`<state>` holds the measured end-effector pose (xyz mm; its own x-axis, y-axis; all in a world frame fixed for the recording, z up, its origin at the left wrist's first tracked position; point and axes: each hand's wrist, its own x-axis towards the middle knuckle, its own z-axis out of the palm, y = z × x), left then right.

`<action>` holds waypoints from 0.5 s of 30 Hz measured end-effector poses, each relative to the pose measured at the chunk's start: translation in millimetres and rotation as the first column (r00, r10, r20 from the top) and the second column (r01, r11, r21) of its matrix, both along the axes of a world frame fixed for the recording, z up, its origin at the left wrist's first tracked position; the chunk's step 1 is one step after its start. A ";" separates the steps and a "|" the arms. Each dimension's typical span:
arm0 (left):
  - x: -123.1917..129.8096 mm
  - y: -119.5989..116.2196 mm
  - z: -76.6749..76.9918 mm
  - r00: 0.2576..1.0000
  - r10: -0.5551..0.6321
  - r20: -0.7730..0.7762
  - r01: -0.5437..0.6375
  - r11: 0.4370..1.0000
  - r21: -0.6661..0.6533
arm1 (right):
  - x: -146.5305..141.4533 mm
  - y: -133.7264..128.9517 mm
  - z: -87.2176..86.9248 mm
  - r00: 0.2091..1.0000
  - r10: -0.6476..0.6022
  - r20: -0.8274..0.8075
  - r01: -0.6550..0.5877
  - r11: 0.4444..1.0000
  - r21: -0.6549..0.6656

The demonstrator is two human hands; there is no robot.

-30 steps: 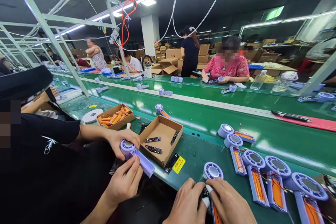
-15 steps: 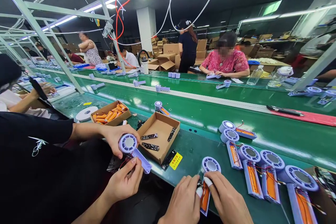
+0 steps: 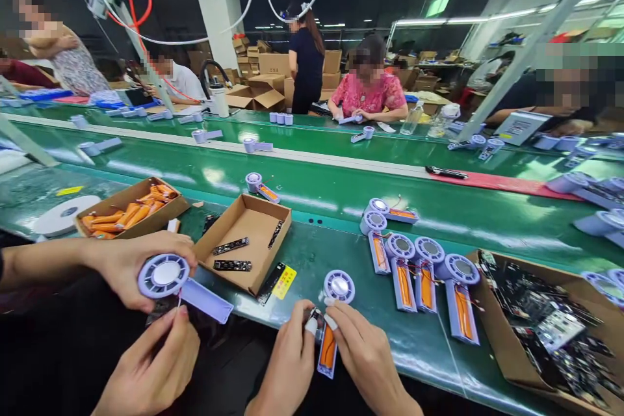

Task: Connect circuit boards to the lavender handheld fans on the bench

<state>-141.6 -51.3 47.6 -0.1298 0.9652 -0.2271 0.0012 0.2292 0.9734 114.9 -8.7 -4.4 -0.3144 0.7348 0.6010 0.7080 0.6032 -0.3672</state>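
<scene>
The fingers of the left hand [image 3: 287, 354] and right hand [image 3: 365, 354] are clenched on a lilac plastic handheld fan [image 3: 338, 286], its orange battery [image 3: 328, 348] exposed, at the near edge of the green bench [image 3: 336, 237]. It looks light, with delicate wires; the handle's sides seem the safest hold. Similar fans [image 3: 426, 279] lie just right, beyond them a cardboard box [image 3: 502, 344] of black circuit boards.

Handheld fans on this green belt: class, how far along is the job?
Done: five fans lie wired with orange batteries fitted. In hand: the left hand and right hand work on another fan. Left: a cardboard box holds many circuit boards; another box holds more batteries.
</scene>
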 end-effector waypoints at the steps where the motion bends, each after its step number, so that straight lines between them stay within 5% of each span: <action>1: 15.3 2.3 -5.1 1.000 -0.021 0.000 0.021 1.000 -0.009 | -0.7 -1.6 -0.7 1.000 0.006 -0.020 -0.007 0.999 -0.049; 7: 82.2 24.6 -30.2 0.991 -0.135 0.006 0.135 0.989 -0.059 | -5.0 -3.8 -2.3 0.983 -0.015 -0.183 -0.053 0.933 -0.357; 15: 94.2 27.1 -34.9 0.966 -0.260 0.009 0.260 0.963 -0.076 | -1.5 0.5 11.4 0.917 -0.017 -0.399 -0.207 0.835 -0.510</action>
